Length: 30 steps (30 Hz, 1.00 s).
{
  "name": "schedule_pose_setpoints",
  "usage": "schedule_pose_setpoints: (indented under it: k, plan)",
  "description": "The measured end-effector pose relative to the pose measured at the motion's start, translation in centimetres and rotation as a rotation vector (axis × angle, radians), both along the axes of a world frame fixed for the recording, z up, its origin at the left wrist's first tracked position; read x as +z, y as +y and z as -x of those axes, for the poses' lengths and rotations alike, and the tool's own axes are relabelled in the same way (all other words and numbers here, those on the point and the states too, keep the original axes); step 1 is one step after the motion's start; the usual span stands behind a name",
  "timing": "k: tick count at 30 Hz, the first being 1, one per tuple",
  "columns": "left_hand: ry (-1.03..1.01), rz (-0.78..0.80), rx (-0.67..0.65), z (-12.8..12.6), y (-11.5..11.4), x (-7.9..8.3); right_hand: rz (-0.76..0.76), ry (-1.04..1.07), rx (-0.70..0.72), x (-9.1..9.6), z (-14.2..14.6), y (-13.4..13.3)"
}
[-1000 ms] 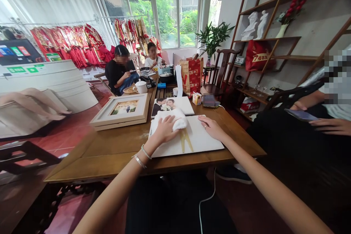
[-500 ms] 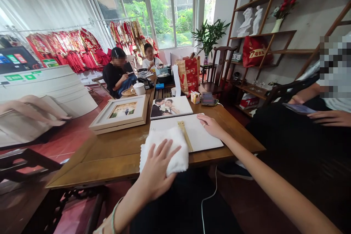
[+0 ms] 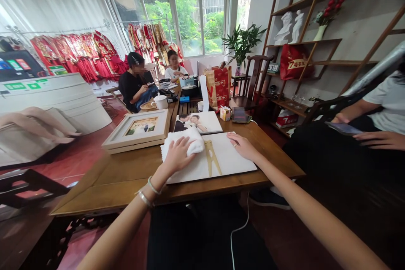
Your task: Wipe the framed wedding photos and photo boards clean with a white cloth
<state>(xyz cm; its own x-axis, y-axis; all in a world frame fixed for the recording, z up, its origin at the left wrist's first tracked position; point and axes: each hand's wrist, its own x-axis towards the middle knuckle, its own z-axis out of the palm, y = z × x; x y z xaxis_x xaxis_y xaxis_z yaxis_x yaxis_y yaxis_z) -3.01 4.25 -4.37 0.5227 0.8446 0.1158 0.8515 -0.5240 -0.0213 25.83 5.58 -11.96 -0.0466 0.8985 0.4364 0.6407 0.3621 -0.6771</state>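
A large white album point(image 3: 228, 158) with a gold ribbon mark lies flat on the wooden table point(image 3: 126, 177) in front of me. My left hand point(image 3: 177, 156) presses a white cloth point(image 3: 186, 141) onto the album's far left part, fingers spread flat over it. My right hand point(image 3: 243, 147) rests flat on the album's far right edge, fingers stretched out, a ring on one finger. Just behind the album lies a second album with a wedding photo cover point(image 3: 198, 121).
A stacked pair of framed photos point(image 3: 139, 128) sits at the left of the table. Beyond are a small box point(image 3: 225, 113), a phone point(image 3: 240, 114), a red bag point(image 3: 218, 86) and a teapot point(image 3: 160, 101). Two people sit at the far end; another person with a phone point(image 3: 343, 128) sits at my right.
My left hand has slid the cloth from the album's near edge back to its far left part. My right hand has stayed on the album's far right edge.
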Motion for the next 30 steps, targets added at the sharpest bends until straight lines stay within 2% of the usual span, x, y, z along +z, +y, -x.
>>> schedule_pose_setpoints:
  k: [4, 8, 12, 19, 22, 26, 30]
  plan:
    - [-0.014, 0.035, -0.016, 0.2, 1.8, 0.0, 0.002, 0.014, 0.004, -0.1, -0.1, 0.1]
    - [-0.014, 0.049, -0.039, 0.7, 0.8, 0.0, 0.003, 0.011, -0.001, -0.3, -0.1, 0.2]
    - [-0.009, 0.051, -0.05, 1.6, -2.3, 0.0, -0.013, 0.032, 0.002, -0.4, -0.1, 0.2]
    - [-0.012, 0.094, -0.115, 2.9, -9.7, -0.2, -0.004, 0.016, 0.003, -0.1, 0.0, 0.1]
    - [0.0, 0.125, -0.133, 3.1, -11.3, 0.1, 0.001, 0.021, 0.006, 0.0, 0.1, 0.0]
    - [-0.009, 0.14, -0.141, 3.0, -10.7, 0.6, -0.003, 0.032, 0.01, -0.1, 0.0, 0.1]
    - [-0.008, 0.122, -0.104, 2.5, -7.6, 0.7, -0.01, 0.021, 0.009, -0.1, 0.0, 0.1]
